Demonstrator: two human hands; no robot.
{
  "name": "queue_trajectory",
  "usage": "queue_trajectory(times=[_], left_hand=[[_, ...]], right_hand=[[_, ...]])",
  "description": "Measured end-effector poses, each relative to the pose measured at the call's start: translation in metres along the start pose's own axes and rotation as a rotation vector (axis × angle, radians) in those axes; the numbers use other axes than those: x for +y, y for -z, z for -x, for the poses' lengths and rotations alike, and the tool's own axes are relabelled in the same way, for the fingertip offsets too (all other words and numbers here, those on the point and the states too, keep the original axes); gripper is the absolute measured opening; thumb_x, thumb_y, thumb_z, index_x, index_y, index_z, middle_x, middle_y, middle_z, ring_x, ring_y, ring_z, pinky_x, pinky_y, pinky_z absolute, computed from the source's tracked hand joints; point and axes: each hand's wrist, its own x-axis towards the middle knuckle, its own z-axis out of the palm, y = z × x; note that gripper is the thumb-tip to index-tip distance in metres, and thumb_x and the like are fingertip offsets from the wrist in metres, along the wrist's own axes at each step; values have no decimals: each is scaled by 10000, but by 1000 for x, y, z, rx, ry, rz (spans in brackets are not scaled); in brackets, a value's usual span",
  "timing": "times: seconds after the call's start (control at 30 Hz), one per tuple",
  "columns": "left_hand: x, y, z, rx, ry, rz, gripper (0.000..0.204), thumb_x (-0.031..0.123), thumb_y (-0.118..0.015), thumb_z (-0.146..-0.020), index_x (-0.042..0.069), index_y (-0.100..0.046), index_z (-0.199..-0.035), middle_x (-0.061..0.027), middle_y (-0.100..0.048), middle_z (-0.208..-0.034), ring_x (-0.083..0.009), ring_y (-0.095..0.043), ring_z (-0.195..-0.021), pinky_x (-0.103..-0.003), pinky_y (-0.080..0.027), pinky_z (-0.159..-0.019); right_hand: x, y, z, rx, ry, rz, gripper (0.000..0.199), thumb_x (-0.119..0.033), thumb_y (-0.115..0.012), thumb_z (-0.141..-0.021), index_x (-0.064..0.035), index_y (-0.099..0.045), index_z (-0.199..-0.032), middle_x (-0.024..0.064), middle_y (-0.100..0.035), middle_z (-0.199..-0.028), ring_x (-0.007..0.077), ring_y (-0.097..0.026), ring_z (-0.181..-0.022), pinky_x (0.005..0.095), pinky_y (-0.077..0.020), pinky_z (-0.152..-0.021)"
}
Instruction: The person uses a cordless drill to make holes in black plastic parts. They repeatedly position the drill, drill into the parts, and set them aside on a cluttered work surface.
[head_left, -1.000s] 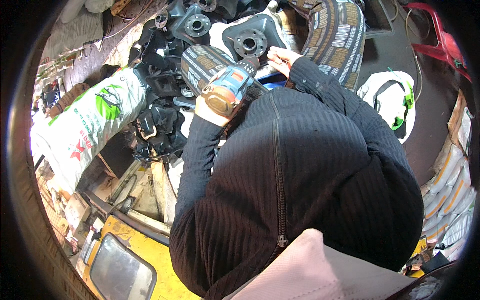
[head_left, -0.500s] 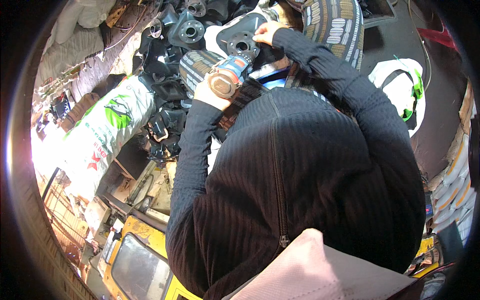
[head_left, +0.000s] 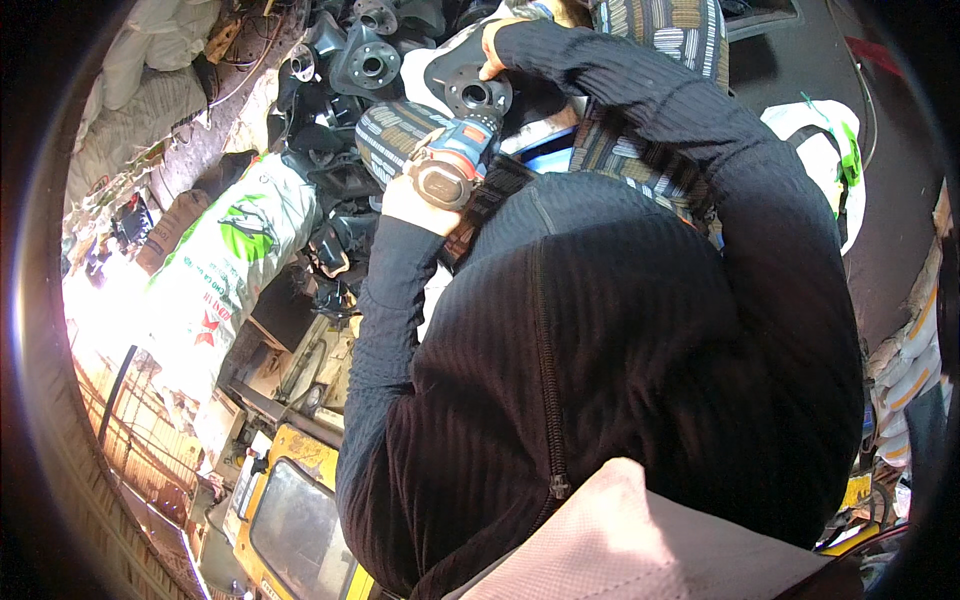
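Left hand [head_left: 415, 208] is wrapping round a blue drill [head_left: 458, 148]; I'm seeing a closed grip on it. Right hand [head_left: 494, 48] is resting fingers by the upper edge of a black flanged part [head_left: 462, 84]; can't tell whether it's pinching. The part is lying just beyond the drill's nose, near patterned fabric [head_left: 385, 140]. Bit tip isn't showing. For clean work I'd be bracing the part firmly, squaring the drill to the flange, fingers clear.
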Motion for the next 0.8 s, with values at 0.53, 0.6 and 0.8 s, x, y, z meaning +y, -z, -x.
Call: queue_trajectory(times=[0.53, 0.6, 0.8], left_hand=[[9, 5, 2, 12, 41, 2, 594, 320, -768, -651, 7, -517, -1090, -149, -611, -1008, -248, -610, -927, -315, -484, -814], [6, 3, 2, 13, 33, -22, 602, 313, -773, -649, -1, -515, -1093, -148, -611, -1016, -243, -610, -931, -312, -484, -817], [-5, -3, 5, 66, -71, -107, 618, 308, -775, -649, -20, -512, -1102, -150, -609, -1032, -240, -611, -931, -303, -490, -803]], right_hand=[[-1, -21, 35, -52, 331, -53, 288, -204, -749, -625, -175, -646, -892, 53, -655, -831, 241, -624, -834, 369, -484, -709], [-2, -28, 31, -102, 342, -78, 244, -200, -741, -634, -170, -647, -857, 46, -654, -810, 235, -625, -817, 372, -481, -696], [2, -38, 17, -68, 375, -76, 170, -201, -731, -649, -153, -639, -784, 32, -649, -768, 226, -623, -784, 371, -476, -669]])
